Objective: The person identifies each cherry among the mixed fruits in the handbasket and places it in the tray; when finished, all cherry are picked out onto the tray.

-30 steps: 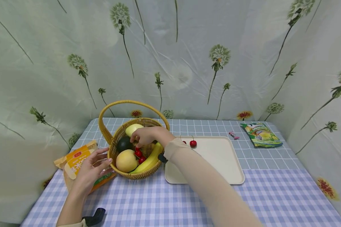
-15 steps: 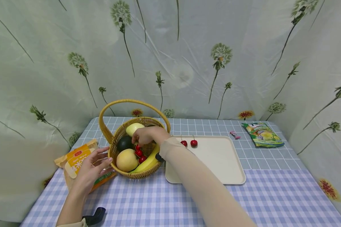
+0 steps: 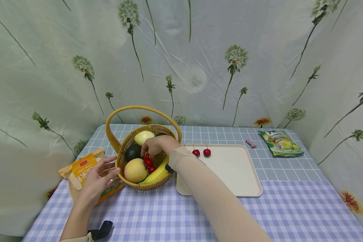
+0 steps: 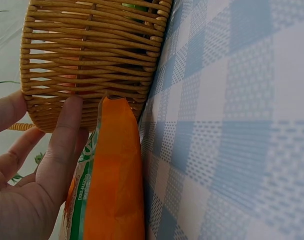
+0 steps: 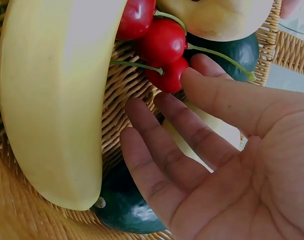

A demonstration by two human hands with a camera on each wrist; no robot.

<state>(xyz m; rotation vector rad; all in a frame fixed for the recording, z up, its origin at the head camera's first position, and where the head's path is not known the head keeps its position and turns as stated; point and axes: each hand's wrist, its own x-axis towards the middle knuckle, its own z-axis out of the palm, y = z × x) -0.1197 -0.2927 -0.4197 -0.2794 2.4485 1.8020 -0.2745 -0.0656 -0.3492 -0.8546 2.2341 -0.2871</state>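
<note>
Left hand at the near-left side of the wicker basket. Fingers spread, fingertips against the weave; they are partly overlapped in the left wrist view, where the basket is cut off at the top. Orange package lies at the left of the basket, partly covered by this hand.

Right hand reaches down into the basket. From the head its fingertips are mostly concealed; the right wrist view gives them loosely spread, the thumb tip at the edge of the lowest of three red cherries and partly masking the index finger. Whether the thumb presses the cherry: cannot tell.

Cherries sit in the basket between banana, to the right, and round yellow fruit, near left. Pale green fruit on the far side. One dark green fruit left; a second, far right, mostly hidden behind the right hand.

White tray to the right, near-left part covered by the sleeve; two cherries at its far edge.
</note>
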